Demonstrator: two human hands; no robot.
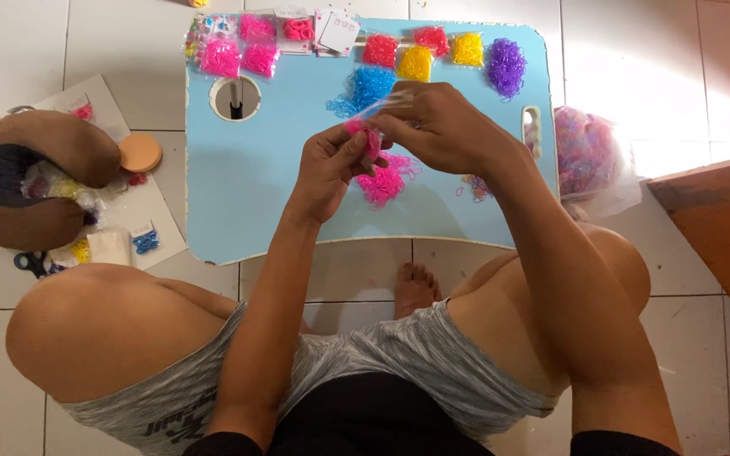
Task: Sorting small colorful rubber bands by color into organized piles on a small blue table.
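Along the top edge of the frame we see small clear packets of pink bands (220,57), with white cards (337,30) beside them at top centre. To their right lie a red packet (380,51), two yellow packets (416,63) and a loose purple heap. At centre, both hands (399,139) pinch a small clear packet (379,107). At the right, a large clear bag (589,160) holds mixed pink and purple bands.
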